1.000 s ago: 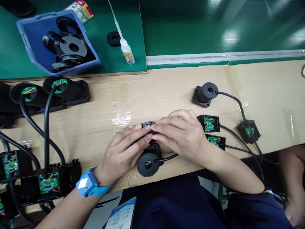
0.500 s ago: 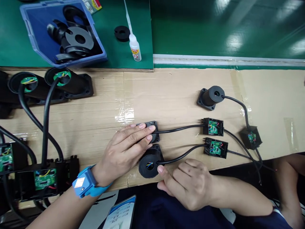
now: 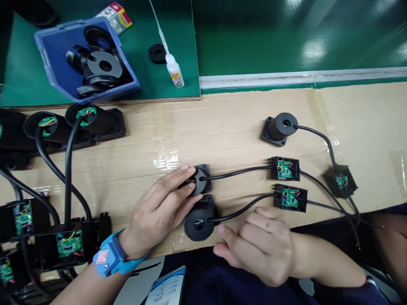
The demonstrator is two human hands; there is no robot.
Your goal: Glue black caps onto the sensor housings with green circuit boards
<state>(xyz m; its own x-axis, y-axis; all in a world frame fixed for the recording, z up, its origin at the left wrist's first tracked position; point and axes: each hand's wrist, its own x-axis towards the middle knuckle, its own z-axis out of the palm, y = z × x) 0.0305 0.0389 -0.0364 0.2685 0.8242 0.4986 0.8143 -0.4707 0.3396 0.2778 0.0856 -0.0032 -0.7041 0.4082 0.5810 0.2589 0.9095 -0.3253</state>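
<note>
Right hand point(image 3: 257, 248): fingers curled together beside the near cable point(image 3: 233, 214), nothing visible within.
Near housing point(image 3: 190, 231): black, capped, on cardboard point(image 3: 229, 127), just beside the far housing point(image 3: 201, 185).
Left hand point(image 3: 162, 203): fingers and thumb clamped on the far housing, apparently steadying it.
Circuit boxes point(image 3: 301, 202): two, boards point(image 3: 285, 170) upward, cables point(image 3: 237, 172) slack, probably against strain.
White bottle point(image 3: 175, 73): on green mat point(image 3: 187, 46), presumably kept within reach.
Blue bin point(image 3: 55, 78): black rings point(image 3: 116, 67), presumably corralled there.

Left hand point(image 3: 165, 205) placed past near edge of counter point(image 3: 182, 247), fingers point(image 3: 178, 178) bent, parted; right hand point(image 3: 257, 248) loosely curled, positioned across same edge.
</note>
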